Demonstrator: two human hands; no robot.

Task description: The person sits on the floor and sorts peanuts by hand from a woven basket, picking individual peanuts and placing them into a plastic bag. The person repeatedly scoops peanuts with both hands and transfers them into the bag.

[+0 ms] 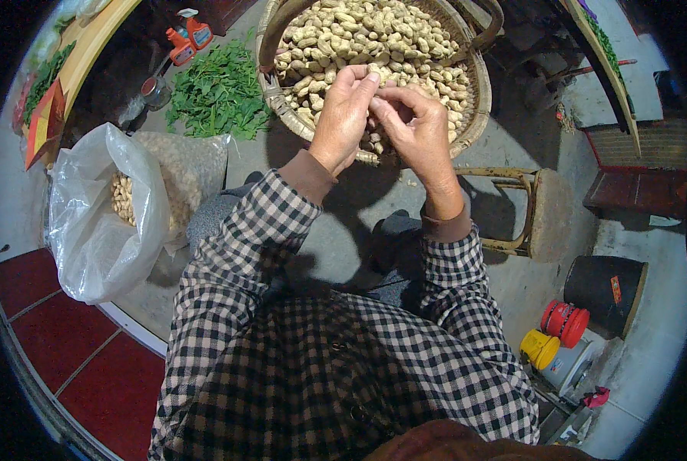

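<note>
Both hands meet over the near part of a round woven basket (475, 124) heaped with unshelled peanuts (349, 34). My left hand (343, 118) has its thumb and forefinger pinched together at the fingertips; a peanut appears to sit between them, partly hidden against the heap. My right hand (415, 121) has bent fingers, with thumb and forefinger close to the left fingertips; whether it grips anything cannot be seen. A curved handle (283, 29) rises at the basket's left. To the left, an open clear plastic sack (104, 230) holds more peanuts.
Leafy greens (219, 92) lie on the floor left of the basket, near orange bottles (189, 37) and a glass jar (156, 92). A chair (551, 216) stands at the right. Red (565, 322) and yellow (539, 348) buckets sit at the lower right beside a dark container (603, 294).
</note>
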